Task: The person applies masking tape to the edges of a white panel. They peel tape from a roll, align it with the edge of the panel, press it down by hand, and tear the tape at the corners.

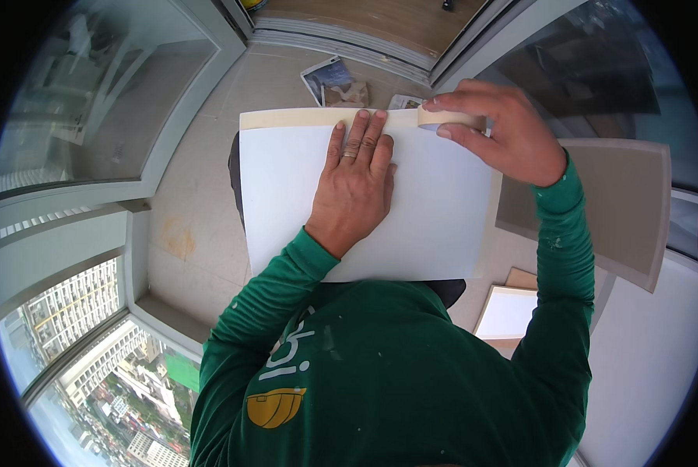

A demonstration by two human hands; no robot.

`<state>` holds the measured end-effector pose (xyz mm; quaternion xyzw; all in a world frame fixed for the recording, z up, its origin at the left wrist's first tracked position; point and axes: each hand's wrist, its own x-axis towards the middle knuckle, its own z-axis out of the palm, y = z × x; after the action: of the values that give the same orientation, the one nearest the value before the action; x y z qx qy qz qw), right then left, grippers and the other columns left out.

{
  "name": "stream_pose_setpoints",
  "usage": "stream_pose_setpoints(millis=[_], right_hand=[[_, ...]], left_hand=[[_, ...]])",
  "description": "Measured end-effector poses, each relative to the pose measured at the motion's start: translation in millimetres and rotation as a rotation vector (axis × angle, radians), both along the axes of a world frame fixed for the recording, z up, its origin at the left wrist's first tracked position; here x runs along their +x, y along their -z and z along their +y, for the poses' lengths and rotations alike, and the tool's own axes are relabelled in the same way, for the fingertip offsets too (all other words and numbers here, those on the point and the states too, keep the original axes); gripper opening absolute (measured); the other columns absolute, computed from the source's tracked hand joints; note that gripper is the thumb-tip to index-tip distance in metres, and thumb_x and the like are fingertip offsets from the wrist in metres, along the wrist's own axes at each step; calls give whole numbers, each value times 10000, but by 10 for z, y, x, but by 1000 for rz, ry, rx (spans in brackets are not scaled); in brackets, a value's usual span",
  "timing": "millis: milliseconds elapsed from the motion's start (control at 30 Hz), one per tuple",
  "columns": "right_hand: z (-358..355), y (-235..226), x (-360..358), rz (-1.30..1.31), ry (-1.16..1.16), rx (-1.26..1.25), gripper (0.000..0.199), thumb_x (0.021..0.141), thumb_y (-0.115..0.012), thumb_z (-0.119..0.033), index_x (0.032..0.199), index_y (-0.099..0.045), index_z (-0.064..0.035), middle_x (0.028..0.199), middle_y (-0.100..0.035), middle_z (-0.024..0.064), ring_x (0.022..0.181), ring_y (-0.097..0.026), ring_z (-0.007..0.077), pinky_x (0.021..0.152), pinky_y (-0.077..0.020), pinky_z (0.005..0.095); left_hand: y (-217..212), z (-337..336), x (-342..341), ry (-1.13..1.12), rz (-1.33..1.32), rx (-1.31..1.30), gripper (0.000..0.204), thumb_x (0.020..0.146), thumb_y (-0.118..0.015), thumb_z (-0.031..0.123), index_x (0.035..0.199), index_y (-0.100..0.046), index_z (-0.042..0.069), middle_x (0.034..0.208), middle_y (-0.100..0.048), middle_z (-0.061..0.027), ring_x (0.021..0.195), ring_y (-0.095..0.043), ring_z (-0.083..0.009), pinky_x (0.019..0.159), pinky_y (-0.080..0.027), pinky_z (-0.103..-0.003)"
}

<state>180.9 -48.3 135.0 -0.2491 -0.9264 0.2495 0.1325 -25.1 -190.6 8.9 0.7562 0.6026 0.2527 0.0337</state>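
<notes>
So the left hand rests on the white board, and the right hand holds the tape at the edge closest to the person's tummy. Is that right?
Not quite: the tape is at the far edge of the white board, not the closest one. The head view shows it. The left hand does rest on the board, and the right hand holds the tape.

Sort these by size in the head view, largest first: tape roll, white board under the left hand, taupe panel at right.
1. White board
2. Taupe panel, partly behind the right sleeve
3. Tape roll, by far smallest
</notes>
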Motion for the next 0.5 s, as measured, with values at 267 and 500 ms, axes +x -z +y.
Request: stream_pose_setpoints(millis=[267,500], right_hand=[[150,-363,387,-112,59,-157,239,933,-800,-123,1148,-792,-20,946,-723,126,799,-654,242,731,-521,346],[240,-315,870,-113,187,-202,217,954,-777,-111,1153,-799,-28,869,-666,96,767,-614,194,703,-494,345]], left_hand=[[1,-16,-36,-30,30,-17,364,1013,-636,190,1318,-564,5,1649,-451,-180,1566,-375,-353,1292,-249,-554],[15,-13,-17,-30,38,-27,362,1012,-634,185,1322,-572,10,1660,-440,-164,1577,-358,-340,1292,-252,-552]])
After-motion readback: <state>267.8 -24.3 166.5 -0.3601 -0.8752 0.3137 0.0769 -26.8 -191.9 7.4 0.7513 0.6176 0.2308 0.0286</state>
